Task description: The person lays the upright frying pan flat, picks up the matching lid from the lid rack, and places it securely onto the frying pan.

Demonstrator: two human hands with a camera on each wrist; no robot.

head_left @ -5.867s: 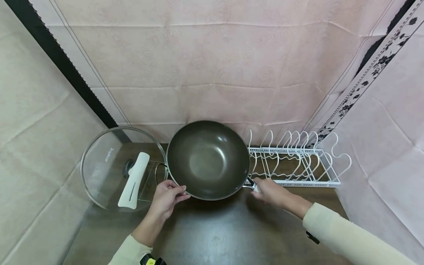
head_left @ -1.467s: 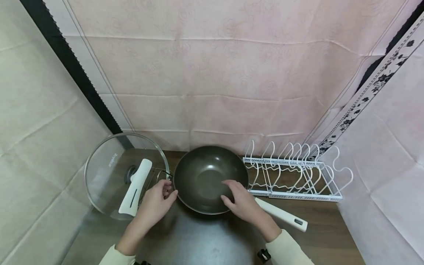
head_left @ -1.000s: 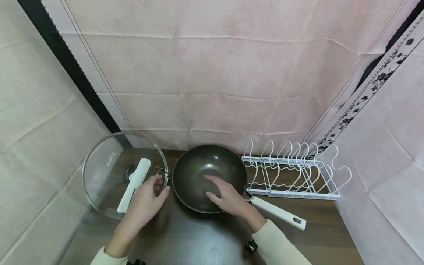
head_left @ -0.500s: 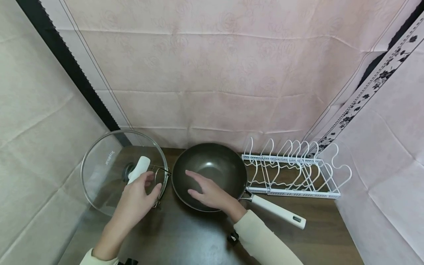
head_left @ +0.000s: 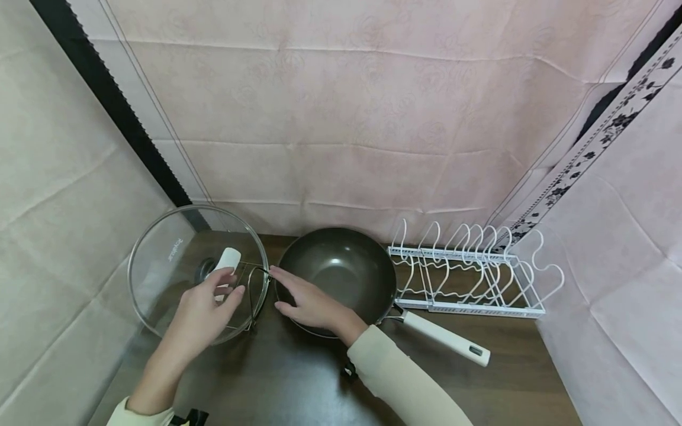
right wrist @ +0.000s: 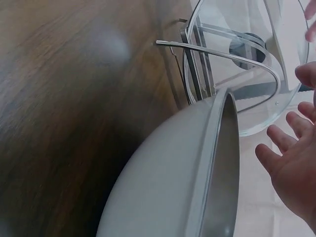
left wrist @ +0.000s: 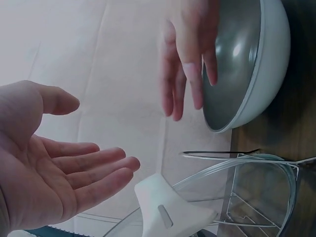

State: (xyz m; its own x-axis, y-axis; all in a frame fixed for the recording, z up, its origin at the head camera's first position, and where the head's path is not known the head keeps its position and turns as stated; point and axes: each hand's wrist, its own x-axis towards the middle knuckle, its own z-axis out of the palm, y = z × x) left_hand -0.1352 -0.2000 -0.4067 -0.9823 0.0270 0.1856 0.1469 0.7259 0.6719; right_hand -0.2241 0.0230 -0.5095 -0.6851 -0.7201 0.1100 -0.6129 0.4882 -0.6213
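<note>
A glass lid [head_left: 160, 266] with a white handle [left wrist: 168, 210] leans upright in a wire stand [left wrist: 252, 217] on the left. My left hand [head_left: 199, 316] is beside that handle, fingers spread and apart from it in the left wrist view. My right hand [head_left: 311, 302] reaches over the left side of the wok [head_left: 351, 272], fingers extended toward the lid's edge and holding nothing. The wok, dark inside and pale outside, sits on the table with its white handle [head_left: 447, 337] pointing to the front right.
A white wire dish rack [head_left: 485, 307] stands right of the wok, near the back wall. Pale cloth [head_left: 341, 118] hangs behind and along both sides. The brown table [head_left: 298, 384] extends in front of the wok.
Earlier both hands held the wok, higher up; it now rests lower with its handle released. Over the last second both hands have moved left, the left toward the lid handle, the right across the wok.
</note>
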